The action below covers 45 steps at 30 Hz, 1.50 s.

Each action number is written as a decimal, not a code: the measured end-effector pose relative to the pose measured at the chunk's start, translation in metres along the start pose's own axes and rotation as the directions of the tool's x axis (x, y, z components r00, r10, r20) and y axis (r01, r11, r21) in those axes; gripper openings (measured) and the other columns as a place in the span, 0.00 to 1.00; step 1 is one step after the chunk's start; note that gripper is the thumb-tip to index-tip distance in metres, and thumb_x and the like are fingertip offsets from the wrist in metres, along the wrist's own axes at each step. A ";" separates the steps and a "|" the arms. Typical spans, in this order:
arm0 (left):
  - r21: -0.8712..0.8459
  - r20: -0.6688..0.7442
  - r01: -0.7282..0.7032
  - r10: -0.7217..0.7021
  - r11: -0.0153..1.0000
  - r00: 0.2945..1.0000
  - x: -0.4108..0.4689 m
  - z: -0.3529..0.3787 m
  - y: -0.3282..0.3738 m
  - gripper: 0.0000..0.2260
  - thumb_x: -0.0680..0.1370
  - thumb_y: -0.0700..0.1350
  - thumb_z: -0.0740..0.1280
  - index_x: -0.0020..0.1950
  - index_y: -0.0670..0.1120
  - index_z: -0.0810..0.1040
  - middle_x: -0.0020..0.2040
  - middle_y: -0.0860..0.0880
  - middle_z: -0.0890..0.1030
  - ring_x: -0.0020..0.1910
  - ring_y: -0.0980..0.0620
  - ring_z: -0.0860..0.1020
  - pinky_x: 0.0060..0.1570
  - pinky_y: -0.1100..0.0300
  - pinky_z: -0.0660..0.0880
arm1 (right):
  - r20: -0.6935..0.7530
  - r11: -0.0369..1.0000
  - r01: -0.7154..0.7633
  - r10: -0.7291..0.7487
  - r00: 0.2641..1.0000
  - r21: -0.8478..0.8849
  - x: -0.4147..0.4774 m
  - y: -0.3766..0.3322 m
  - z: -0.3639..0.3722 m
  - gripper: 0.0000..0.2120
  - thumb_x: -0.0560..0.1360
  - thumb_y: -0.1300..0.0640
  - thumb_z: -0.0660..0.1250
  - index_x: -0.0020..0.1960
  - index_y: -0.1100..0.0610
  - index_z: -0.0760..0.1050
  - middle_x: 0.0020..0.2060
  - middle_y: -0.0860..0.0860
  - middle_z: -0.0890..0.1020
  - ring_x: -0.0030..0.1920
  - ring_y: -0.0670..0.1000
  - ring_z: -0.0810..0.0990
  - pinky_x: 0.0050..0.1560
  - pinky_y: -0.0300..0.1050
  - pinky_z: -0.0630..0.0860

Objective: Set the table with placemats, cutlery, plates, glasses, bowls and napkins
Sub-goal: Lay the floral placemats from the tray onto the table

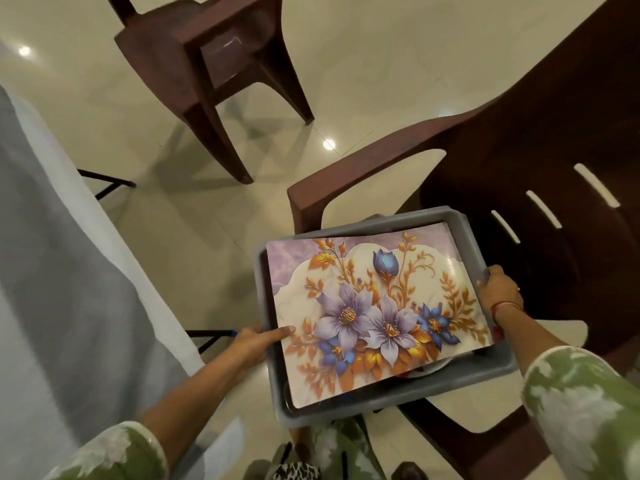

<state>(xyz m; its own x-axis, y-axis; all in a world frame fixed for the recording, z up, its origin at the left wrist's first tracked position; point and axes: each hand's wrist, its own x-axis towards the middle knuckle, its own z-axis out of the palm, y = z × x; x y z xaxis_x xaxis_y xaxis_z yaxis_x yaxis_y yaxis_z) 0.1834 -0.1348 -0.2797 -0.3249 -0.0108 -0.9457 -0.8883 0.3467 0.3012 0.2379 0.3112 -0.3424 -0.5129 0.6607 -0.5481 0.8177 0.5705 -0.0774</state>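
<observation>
At the left edge of the frame a pale tablecloth [69,271] hangs down, cut off by the frame; it hides the table itself, and only thin black leg bars [107,183] show below its hem against the glossy cream floor [104,116]. Lower centre-left, the left hand [256,344] clamps the left wall of a grey plastic tub [381,400]: the thumb lies flat on the edge of a floral placemat [381,306], while the fingers are hidden beneath the tub. The placemat, printed with purple and blue flowers and gold leaves, lies across the top of the tub and covers nearly all of its contents; a white curved rim [440,367], perhaps a plate, peeks out under its lower right corner. At centre-right the right hand [498,289] curls over the tub's right rim, gripping it, a red thread [507,306] at the wrist. The tub is held over the seat of a brown plastic chair [519,168], partly cut off at the right. A second brown chair [214,64] stands at the upper centre, its top out of frame
</observation>
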 end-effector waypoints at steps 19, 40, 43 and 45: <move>-0.047 0.008 0.009 -0.009 0.999 1.000 0.011 0.033 -0.006 0.21 0.72 0.50 0.72 0.61 0.41 0.74 0.51 0.45 0.83 0.49 0.50 0.80 0.41 0.60 0.75 | -0.015 0.985 0.054 -0.052 0.999 0.163 0.010 0.003 0.015 0.28 0.74 0.62 0.64 0.72 0.59 0.61 0.63 0.67 0.70 0.62 0.68 0.70 0.62 0.59 0.69; 0.034 -0.080 -0.277 0.279 0.960 0.957 -0.047 0.102 -0.018 0.08 0.78 0.44 0.65 0.55 0.43 0.75 0.50 0.43 0.82 0.45 0.44 0.82 0.48 0.47 0.80 | -0.003 0.725 0.313 -0.394 0.919 0.613 -0.243 0.001 0.057 0.09 0.75 0.60 0.65 0.55 0.56 0.76 0.54 0.51 0.77 0.54 0.50 0.77 0.51 0.37 0.73; 0.070 -0.043 -0.344 0.347 0.936 0.937 -0.049 0.106 -0.008 0.10 0.77 0.40 0.64 0.59 0.43 0.75 0.52 0.43 0.82 0.46 0.44 0.82 0.47 0.44 0.80 | -0.011 0.685 0.316 -0.411 0.912 0.657 -0.253 0.008 0.057 0.10 0.76 0.62 0.64 0.57 0.56 0.76 0.51 0.50 0.80 0.52 0.47 0.77 0.52 0.35 0.74; 0.030 -0.030 -0.395 0.396 0.918 0.918 -0.070 0.104 -0.003 0.10 0.78 0.37 0.62 0.59 0.42 0.74 0.52 0.44 0.82 0.46 0.45 0.82 0.43 0.50 0.81 | -0.024 0.659 0.313 -0.408 0.912 0.684 -0.264 0.010 0.050 0.10 0.77 0.62 0.63 0.57 0.54 0.76 0.49 0.48 0.79 0.51 0.44 0.77 0.52 0.37 0.75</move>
<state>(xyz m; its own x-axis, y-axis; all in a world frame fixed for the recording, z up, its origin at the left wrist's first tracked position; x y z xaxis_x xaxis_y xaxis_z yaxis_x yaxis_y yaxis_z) 0.2430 -0.0373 -0.2267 -0.6596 0.0990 -0.7451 -0.6775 0.3511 0.6464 0.3949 0.1184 -0.2399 -0.8082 0.3816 -0.4486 0.5572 0.2487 -0.7923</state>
